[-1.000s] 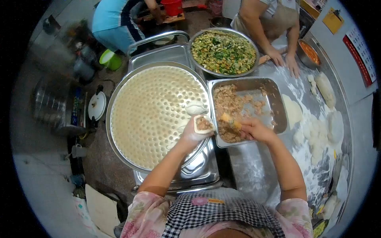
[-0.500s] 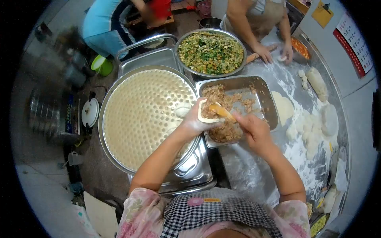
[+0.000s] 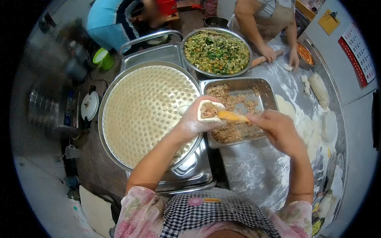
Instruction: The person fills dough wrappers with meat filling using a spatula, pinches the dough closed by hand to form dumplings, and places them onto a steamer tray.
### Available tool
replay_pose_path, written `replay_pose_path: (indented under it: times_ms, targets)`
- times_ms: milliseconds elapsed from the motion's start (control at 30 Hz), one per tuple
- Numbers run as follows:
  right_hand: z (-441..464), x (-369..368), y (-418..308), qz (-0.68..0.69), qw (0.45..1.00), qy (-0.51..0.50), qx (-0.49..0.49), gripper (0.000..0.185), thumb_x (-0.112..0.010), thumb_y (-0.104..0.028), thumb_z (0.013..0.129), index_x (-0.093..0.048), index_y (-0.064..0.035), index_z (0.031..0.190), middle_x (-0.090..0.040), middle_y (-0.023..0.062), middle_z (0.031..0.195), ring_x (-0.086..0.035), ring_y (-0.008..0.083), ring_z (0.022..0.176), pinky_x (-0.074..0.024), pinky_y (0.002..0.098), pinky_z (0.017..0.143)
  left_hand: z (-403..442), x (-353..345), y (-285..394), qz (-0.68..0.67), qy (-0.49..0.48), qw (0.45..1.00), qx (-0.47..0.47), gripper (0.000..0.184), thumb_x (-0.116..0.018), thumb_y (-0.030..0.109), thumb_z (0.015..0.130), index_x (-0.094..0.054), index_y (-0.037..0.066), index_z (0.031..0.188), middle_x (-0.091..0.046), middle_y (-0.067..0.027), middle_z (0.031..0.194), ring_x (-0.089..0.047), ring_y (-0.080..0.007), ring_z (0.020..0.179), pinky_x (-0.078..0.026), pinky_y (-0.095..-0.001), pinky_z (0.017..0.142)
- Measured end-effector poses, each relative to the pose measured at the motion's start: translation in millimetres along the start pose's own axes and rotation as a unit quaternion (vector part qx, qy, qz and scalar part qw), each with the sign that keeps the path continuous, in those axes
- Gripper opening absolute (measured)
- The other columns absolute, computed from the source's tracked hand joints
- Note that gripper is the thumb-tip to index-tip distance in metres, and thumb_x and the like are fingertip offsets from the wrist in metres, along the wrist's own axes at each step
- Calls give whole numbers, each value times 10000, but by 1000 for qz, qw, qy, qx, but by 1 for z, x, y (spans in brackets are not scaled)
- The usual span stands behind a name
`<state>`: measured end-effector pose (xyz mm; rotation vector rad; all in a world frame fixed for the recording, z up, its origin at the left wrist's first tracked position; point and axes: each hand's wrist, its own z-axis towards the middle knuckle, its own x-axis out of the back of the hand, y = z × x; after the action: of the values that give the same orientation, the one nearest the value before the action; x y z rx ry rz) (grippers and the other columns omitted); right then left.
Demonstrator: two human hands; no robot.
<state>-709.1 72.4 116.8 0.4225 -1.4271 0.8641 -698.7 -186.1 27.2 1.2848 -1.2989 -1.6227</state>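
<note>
Noted at right: a metal worktable [image 3: 252,170], streaked with white flour [image 3: 300,159]. Found directly on it: a rectangular steel pan [image 3: 271,95] at the left edge; a flat sheet of dough [image 3: 284,108] just beside the pan; a rolling pin [image 3: 259,61] and a bowl of orange-red contents [image 3: 305,54] at the far end; toward the right, a log of dough [image 3: 318,90], small dough pieces [image 3: 305,84] near it, a cluster of dough discs [image 3: 310,129] and a larger round of dough [image 3: 329,126]. Noted at left: a steel trolley [image 3: 152,57] with a rail [image 3: 149,38], bearing a broad round dimpled tray [image 3: 143,115]. Noted below: a brown floor [image 3: 94,158], bearing a lime-green bucket [image 3: 104,59].
</note>
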Motion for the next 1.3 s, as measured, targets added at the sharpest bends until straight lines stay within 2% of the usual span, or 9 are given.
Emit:
replay_pose_path:
  times_ms: [200, 400, 600, 800, 900, 1000, 1100, 1200, 1300]
  targets:
    - [12, -33, -9, 17, 993, 103, 55, 527, -574, -2, 731, -581, -217, 1212, -533, 68, 759, -562, 255, 693, -465, 364, 603, -2, 3, 7, 54, -26, 996, -61, 582, -797, 49, 678, -455, 98, 1146, -543, -35, 1072, -532, -130, 1008, -459, -282, 864]
    - [16, -23, -10, 21, 999, 5, 28, 499, -572, -4, 753, -573, -188, 1218, -558, 83, 774, -573, 271, 697, -466, 370, 611, -1, 11, -3, 119, -45, 991, -45, 531, -793, 54, 684, -483, 124, 1109, -543, -18, 1049, -526, -127, 987, -458, -279, 843]
    - [5, -28, -6, 245, 964, 38, -102, 437, -535, 32, 796, -563, -116, 1206, -634, 158, 954, -618, 326, 833, -492, 372, 743, 5, 9, 4, 293, 29, 956, -9, 511, -791, 81, 674, -499, 115, 1092, -562, -42, 1054, -554, -141, 982, -454, -283, 850]
    - [8, -47, -16, 264, 959, 30, -93, 364, -511, 43, 825, -569, -9, 1180, -646, 170, 929, -633, 215, 814, -485, 318, 779, 10, 6, -5, 445, 58, 886, -121, 513, -793, 96, 631, -519, 100, 1064, -561, -99, 1005, -579, -262, 954, -459, -330, 843]
    - [5, -70, -9, 248, 966, 66, -37, 339, -496, 13, 854, -576, -15, 1182, -654, 132, 867, -620, 190, 691, -495, 285, 656, 10, 2, 0, 467, 68, 877, -89, 506, -785, 103, 630, -519, 96, 1061, -557, -117, 999, -576, -296, 960, -459, -347, 844]
    - [0, -80, -16, 481, 843, -88, -226, 322, -511, -72, 887, -565, -8, 1198, -624, 91, 751, -552, 136, 544, -443, 240, 495, 10, 3, -8, 489, 78, 865, -81, 491, -777, 116, 638, -522, 92, 1057, -560, -125, 1011, -575, -302, 961, -460, -348, 841]
    - [-6, -98, -15, 679, 658, -117, -305, 341, -513, -137, 903, -542, 2, 1213, -573, 52, 668, -477, 85, 478, -366, 207, 414, 11, 10, -20, 496, 73, 860, -91, 496, -773, 117, 632, -521, 93, 1058, -561, -134, 1023, -574, -308, 966, -466, -352, 832]
    - [-15, -101, -6, 787, 521, -103, -314, 391, -549, -124, 875, -508, 24, 1235, -573, 65, 696, -420, 86, 472, -334, 195, 429, 16, 11, -22, 486, 105, 864, -82, 477, -772, 108, 650, -516, 94, 1052, -566, -132, 1022, -582, -277, 966, -470, -338, 820]
    - [-12, -94, 17, 868, 462, -37, -179, 346, -549, -149, 882, -552, 15, 1186, -588, 66, 713, -487, 106, 527, -395, 216, 482, 12, 16, -21, 434, 120, 893, -22, 509, -777, 105, 671, -503, 92, 1100, -575, -102, 1029, -587, -227, 960, -475, -308, 822]
